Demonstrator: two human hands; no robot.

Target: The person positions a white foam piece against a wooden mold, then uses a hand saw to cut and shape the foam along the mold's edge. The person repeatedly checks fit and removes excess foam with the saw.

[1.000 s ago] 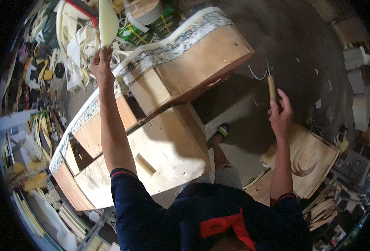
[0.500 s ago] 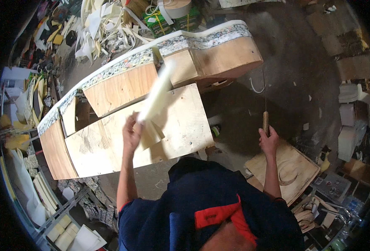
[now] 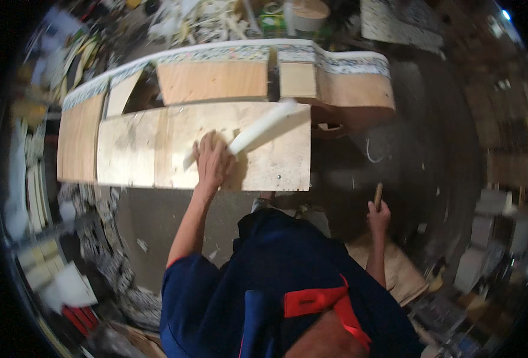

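Observation:
My left hand (image 3: 213,160) is closed on a pale foam strip (image 3: 261,127), low over a light plywood panel (image 3: 130,149). The strip slants up and right from my fingers, and its short other end pokes out at their left. Out to the right, my right hand (image 3: 379,217) is wrapped round the wooden handle of a knife (image 3: 378,192). Its blade is lost against the dark floor. Beyond the panel runs a curved wooden furniture frame (image 3: 213,82), topped with speckled foam (image 3: 216,55) and a white outer layer.
Foam scraps (image 3: 210,24) are heaped behind the frame, beside a round tub (image 3: 309,15). A wooden board (image 3: 395,268) lies near my right forearm. Foam blocks (image 3: 40,259) are stacked on the left; pale blocks (image 3: 482,232) stand on the right.
My left hand has come down closer to the panel and the strip now leans further right. The view has turned, so the frame looks more level. The knife remains in my right hand.

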